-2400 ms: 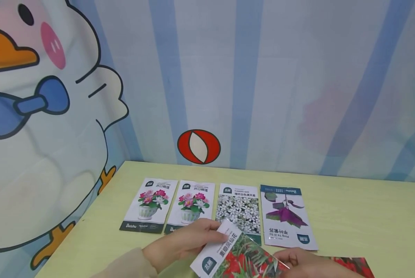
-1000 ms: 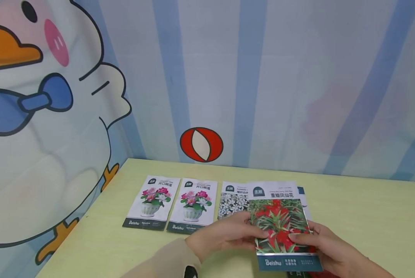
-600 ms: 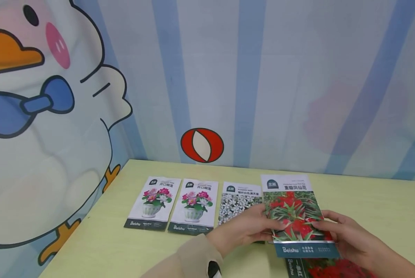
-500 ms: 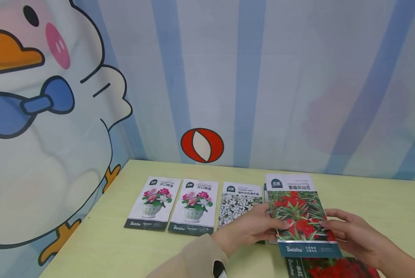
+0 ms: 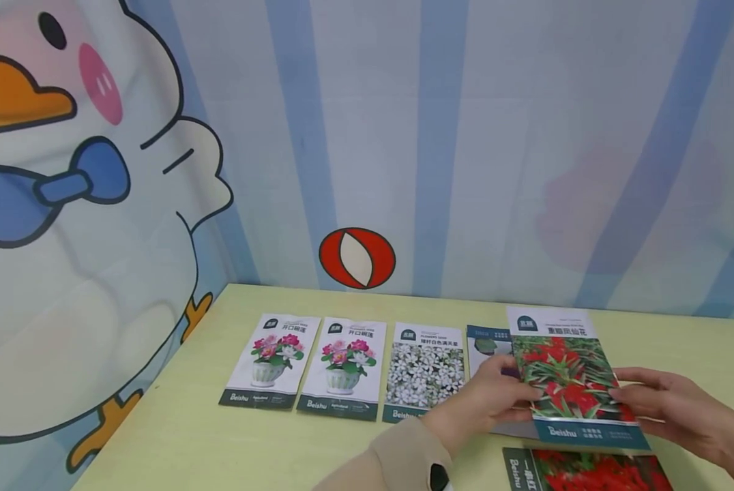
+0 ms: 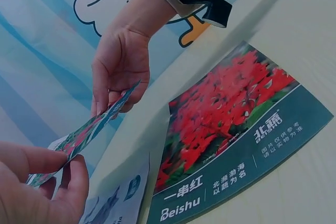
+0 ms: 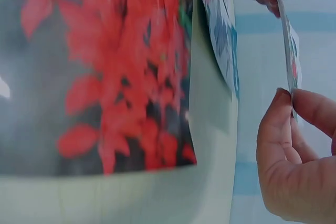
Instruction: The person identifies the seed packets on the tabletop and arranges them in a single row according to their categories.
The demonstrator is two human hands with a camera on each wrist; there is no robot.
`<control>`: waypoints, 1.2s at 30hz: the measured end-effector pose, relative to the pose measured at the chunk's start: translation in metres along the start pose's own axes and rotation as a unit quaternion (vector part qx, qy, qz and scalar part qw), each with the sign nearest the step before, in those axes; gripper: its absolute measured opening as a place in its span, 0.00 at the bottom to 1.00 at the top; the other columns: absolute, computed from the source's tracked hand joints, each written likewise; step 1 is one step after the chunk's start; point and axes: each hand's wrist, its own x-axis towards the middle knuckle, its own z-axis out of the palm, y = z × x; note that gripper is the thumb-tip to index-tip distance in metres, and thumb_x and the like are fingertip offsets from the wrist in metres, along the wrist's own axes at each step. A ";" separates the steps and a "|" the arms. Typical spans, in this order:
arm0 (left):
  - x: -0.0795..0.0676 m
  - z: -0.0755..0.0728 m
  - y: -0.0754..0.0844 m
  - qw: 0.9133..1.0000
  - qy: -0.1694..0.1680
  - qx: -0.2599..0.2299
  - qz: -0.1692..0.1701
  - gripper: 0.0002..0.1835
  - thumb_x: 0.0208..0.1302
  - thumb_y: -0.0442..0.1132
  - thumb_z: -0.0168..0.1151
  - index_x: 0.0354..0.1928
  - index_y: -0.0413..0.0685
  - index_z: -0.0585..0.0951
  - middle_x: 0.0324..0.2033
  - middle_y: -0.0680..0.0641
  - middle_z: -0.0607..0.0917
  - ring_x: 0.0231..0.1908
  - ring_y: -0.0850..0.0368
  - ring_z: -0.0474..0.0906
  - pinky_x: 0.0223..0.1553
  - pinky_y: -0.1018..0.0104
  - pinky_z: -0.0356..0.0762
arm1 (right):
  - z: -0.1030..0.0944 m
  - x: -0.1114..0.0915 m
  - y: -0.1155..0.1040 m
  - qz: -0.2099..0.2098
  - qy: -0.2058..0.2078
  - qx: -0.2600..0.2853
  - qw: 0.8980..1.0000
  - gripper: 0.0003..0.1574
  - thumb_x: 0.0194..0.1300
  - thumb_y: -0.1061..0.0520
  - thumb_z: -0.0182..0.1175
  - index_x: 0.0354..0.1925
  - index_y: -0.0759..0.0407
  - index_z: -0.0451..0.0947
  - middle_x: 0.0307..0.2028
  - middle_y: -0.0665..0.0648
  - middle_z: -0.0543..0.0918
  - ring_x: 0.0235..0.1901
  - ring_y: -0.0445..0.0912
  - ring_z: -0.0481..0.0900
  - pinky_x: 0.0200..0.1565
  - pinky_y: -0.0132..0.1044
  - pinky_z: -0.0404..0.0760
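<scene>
A seed packet with red flowers and a teal bottom band (image 5: 566, 368) is held above the table between both hands. My left hand (image 5: 486, 395) pinches its left edge, thumb on the front. On the opposite edge, my right hand (image 5: 680, 409) pinches it likewise. The right wrist view shows this packet (image 7: 289, 51) almost edge-on. Partly hidden behind it and the left hand lies a purple-leaf packet (image 5: 487, 335). Below, nearer the person, another red-flower packet (image 5: 594, 472) lies sideways, cut off by the frame; the left wrist view shows more of that packet (image 6: 220, 114).
Two packets picturing potted pink flowers (image 5: 270, 361) (image 5: 342, 365) and a white-flower packet (image 5: 425, 368) lie in a row with the purple-leaf packet on the pale yellow table (image 5: 177, 423). A printed cloth (image 5: 496, 136) hangs behind the table's back edge.
Both hands first turned the held packet from slanted to upright, raising it from the front, then carried it rightward. The white-flower packet and part of the purple-leaf one are uncovered again.
</scene>
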 end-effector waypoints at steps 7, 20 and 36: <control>0.007 0.011 -0.005 1.000 0.013 -0.015 -0.002 0.20 0.56 0.20 0.58 0.48 0.44 0.71 0.32 0.44 0.78 0.32 0.50 0.80 0.39 0.55 0.81 | -0.011 -0.006 -0.001 -0.004 -0.005 -0.052 0.999 0.38 0.69 0.60 0.51 0.63 0.82 0.44 0.45 0.57 0.76 0.40 0.44 0.78 0.48 0.50 0.77; 0.016 0.037 -0.013 0.997 0.060 -0.053 0.021 0.21 0.50 0.15 0.55 0.44 0.43 0.70 0.29 0.42 0.77 0.33 0.44 0.81 0.39 0.52 0.80 | -0.028 0.000 0.009 0.014 0.051 -0.081 0.995 0.41 0.65 0.61 0.55 0.62 0.82 0.45 0.38 0.51 0.78 0.36 0.45 0.80 0.44 0.47 0.80; 0.023 0.068 -0.022 0.987 0.137 -0.076 0.031 0.25 0.42 0.12 0.57 0.41 0.43 0.74 0.25 0.42 0.76 0.25 0.46 0.80 0.30 0.57 0.82 | -0.041 0.004 0.015 0.052 0.090 -0.073 0.992 0.36 0.66 0.62 0.54 0.60 0.81 0.47 0.31 0.52 0.80 0.32 0.48 0.80 0.39 0.43 0.81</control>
